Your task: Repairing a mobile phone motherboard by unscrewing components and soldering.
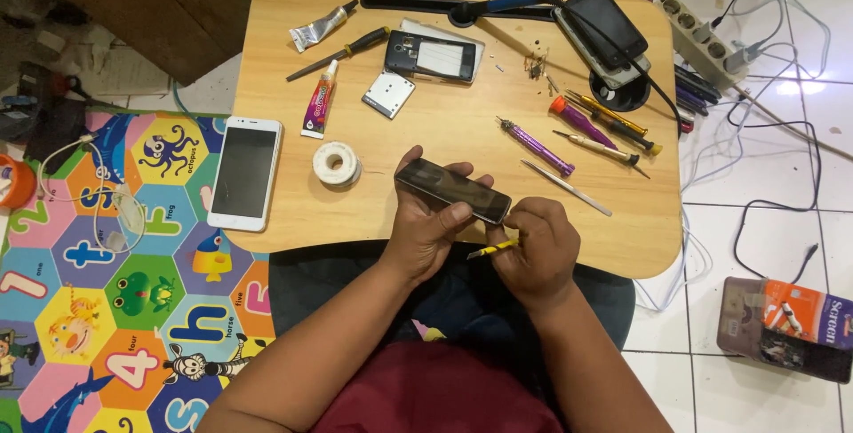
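At the centre of the frame, your left hand [425,224] wraps around a slim dark phone with a glossy black screen [453,190], gripping it by its long edges just above the near edge of the light wooden lap table [444,127]. Your right hand [536,251] pinches a thin yellow-handled tool [491,249], its tip beside the phone's lower right corner. A purple-handled screwdriver [537,146] lies just above.

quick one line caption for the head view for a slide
Left hand holds a dark phone while the right hand works a yellow tool at its edge, above a wooden lap table.
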